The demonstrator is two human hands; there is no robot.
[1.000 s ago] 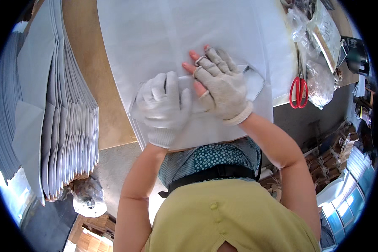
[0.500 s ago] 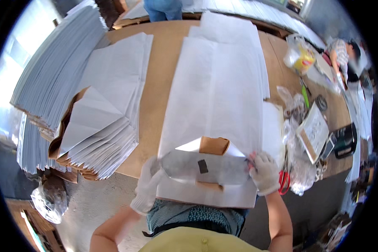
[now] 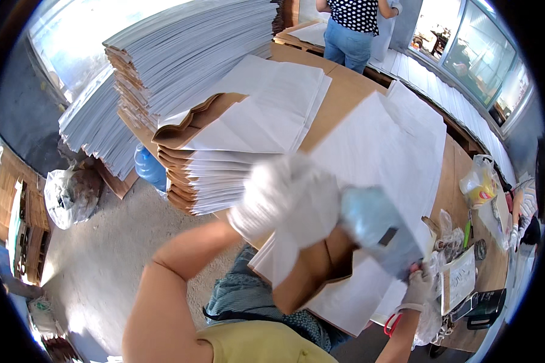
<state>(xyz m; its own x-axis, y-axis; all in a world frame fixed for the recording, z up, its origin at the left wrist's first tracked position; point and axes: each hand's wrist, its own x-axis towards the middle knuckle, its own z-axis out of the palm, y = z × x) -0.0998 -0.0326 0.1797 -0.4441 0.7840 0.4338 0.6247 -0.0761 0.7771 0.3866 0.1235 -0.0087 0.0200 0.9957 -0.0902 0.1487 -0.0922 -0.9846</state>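
Grey concrete floor [image 3: 121,254] and bright windows [image 3: 484,60] surrounded a brown worktop [image 3: 345,91], where a tall stack of white paper [image 3: 194,54] rose behind a pile of folded white bags [image 3: 266,124]. At the near edge, between the person's hands, lay a paper bag [image 3: 321,266], white outside and plain brown within, its mouth gaping and creased, its pale sides smeared by blur. Over white sheets [image 3: 387,136] tilted a grey-blue plate [image 3: 378,221], smooth and faintly shiny, with a small dark rectangle [image 3: 387,236] upon it. The gloved right grip [image 3: 419,287] was clamped on the plate's lower right corner, bare fingertips showing; the gloved left grip [image 3: 284,196], beside the bag, was too blurred to tell whether its fingers were apart or together
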